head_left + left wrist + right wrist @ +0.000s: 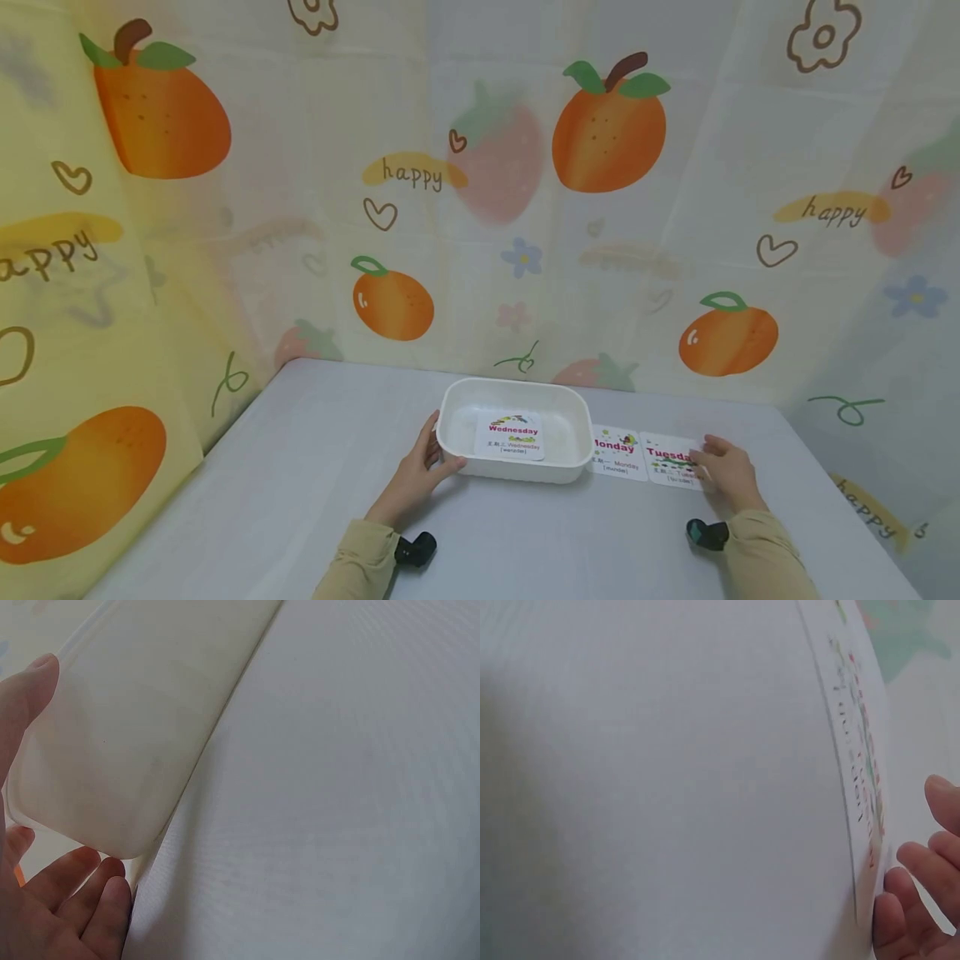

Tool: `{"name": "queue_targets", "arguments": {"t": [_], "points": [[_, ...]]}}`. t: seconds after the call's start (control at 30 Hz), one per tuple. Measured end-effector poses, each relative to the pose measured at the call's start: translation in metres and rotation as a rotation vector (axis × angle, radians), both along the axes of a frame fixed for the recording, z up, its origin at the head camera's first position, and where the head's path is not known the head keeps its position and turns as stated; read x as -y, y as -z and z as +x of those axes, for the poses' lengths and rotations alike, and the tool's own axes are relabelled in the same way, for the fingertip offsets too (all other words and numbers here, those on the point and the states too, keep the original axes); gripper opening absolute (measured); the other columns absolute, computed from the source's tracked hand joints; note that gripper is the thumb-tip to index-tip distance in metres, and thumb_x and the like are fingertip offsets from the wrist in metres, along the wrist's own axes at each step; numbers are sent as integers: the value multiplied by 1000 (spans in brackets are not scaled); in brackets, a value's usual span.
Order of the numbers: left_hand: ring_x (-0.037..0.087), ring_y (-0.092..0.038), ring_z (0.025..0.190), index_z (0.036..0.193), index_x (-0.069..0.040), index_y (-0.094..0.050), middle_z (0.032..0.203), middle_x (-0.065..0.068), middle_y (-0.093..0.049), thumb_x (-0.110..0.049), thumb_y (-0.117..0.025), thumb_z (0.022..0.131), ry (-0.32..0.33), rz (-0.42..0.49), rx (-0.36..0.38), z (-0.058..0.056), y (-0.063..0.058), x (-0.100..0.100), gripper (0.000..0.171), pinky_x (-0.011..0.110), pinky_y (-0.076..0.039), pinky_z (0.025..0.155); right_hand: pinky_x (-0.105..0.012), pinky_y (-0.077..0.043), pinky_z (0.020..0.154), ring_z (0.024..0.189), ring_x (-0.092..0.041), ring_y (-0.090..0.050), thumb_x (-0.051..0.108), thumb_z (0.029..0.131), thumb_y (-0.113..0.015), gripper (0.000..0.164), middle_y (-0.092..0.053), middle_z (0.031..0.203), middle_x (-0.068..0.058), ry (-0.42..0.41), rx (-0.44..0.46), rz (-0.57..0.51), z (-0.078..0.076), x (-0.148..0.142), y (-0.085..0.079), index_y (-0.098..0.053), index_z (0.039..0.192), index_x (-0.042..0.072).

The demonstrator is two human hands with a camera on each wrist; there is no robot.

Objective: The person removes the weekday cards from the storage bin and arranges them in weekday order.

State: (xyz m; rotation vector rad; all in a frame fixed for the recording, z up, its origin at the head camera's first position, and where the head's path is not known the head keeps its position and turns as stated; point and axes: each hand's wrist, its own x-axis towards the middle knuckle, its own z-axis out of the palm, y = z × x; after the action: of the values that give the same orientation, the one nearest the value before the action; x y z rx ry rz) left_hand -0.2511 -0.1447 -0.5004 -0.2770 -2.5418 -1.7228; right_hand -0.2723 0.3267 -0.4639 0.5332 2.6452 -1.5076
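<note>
Remotely, I had my left grip point(411, 475) curled round the left end of a white rectangular plastic box point(525, 472), its long axis sideways; the white printed Wednesday card point(512, 435) lay inside, nearer that grip, while my relaxed right grip point(727, 473) overlapped the white printed Tuesday card point(667, 468).

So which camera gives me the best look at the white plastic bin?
The head view: it shows the white plastic bin nearly whole, with the Wednesday card inside. The left wrist view shows only part of its outside, close up, with the left hand at one end. The right wrist view doesn't show it.
</note>
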Motion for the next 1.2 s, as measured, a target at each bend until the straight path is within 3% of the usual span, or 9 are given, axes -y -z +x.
{"name": "queue_targets", "arguments": {"t": [0.2,0.33,0.4,0.6,0.7,0.8,1.03,1.2], "points": [[33,-41,124,150,-23,-12,141,19,-37,-48,-71,77,0,-11,4,1,-1,0,97,42,-36,102,-60,-20,105,129,-49,-18,24,93,-52,72,-19,143,-32,2,-41,-43,0,7,-10,-12,144,-7],[34,-42,124,150,-20,-12,141,20,-37,-47,-71,78,5,-13,-15,0,-1,0,96,43,-37,102,-61,-20,104,130,-49,-17,27,93,-54,74,-18,144,-32,-15,-87,-52,-8,9,-10,-12,144,-6],[33,-42,124,150,-21,-12,141,20,-37,-46,-71,78,4,-14,-14,0,-2,0,96,43,-37,102,-62,-21,103,130,-48,-18,32,93,-55,77,-18,145,-30,-31,-100,-44,-17,5,-3,-12,146,-3],[32,-41,125,150,-23,-12,142,19,-36,-47,-71,78,-1,-17,2,0,0,0,96,42,-36,103,-62,-27,101,130,-43,-24,54,86,-55,88,-22,148,-21,-81,-171,27,-60,-14,41,-12,149,9],[32,-41,125,150,-23,-12,142,19,-36,-47,-71,78,-4,-17,-1,0,1,0,95,42,-36,103,-62,-26,101,131,-42,-24,60,82,-57,93,-23,148,-19,-124,-253,1,-70,-10,46,-14,149,11],[32,-41,125,150,-24,-13,141,18,-37,-47,-71,78,-8,-12,-2,0,2,0,95,42,-36,103,-60,-27,102,130,-41,-27,63,79,-59,97,-27,147,-19,-169,-328,-25,-68,6,36,-18,149,11],[33,-41,125,149,-25,-13,141,19,-37,-47,-70,78,-5,-24,-4,-1,3,0,95,43,-36,103,-58,-27,103,130,-40,-28,37,90,-60,74,-29,144,-23,-264,-324,-53,-12,80,-46,-25,145,1],[32,-40,125,149,-25,-13,141,18,-37,-48,-71,78,-5,-21,3,-1,3,0,95,42,-35,103,-51,-27,106,131,-36,-28,34,89,-62,73,-31,144,-21,-314,-316,-109,-9,106,-57,-26,144,0]]}}
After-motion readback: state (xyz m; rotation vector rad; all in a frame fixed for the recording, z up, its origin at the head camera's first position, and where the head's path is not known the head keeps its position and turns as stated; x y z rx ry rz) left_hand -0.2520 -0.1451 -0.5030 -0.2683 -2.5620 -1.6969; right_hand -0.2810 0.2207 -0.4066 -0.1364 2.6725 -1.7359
